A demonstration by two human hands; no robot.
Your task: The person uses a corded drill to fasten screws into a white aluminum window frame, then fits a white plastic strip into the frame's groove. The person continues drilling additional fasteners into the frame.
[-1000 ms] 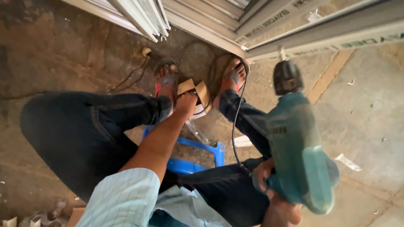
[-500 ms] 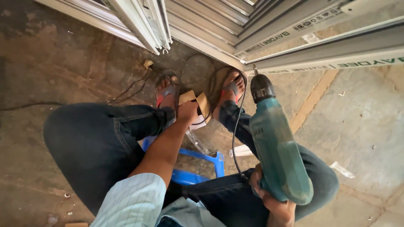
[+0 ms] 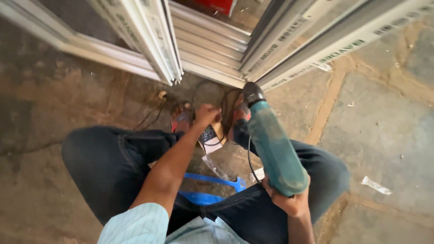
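Note:
I sit on a low blue stool (image 3: 205, 190) with my knees spread, in dark jeans. My right hand (image 3: 289, 201) grips the handle of a teal electric drill (image 3: 271, 144), whose chuck points away toward the white frames. Its black cord (image 3: 249, 158) hangs down between my legs. My left hand (image 3: 206, 114) reaches down between my sandalled feet and rests on a small open cardboard box (image 3: 212, 135) of small parts. Whether the fingers pinch anything is hidden.
Long white window-frame profiles (image 3: 203, 49) lie across the floor just beyond my feet. A thin cable (image 3: 151, 115) trails over the stained concrete at left. Stone paving with scraps of litter (image 3: 375, 185) lies to the right.
The view has tilted up and the drill has swung left, from upright at my right side to lying over my right thigh. My left hand stays at the box.

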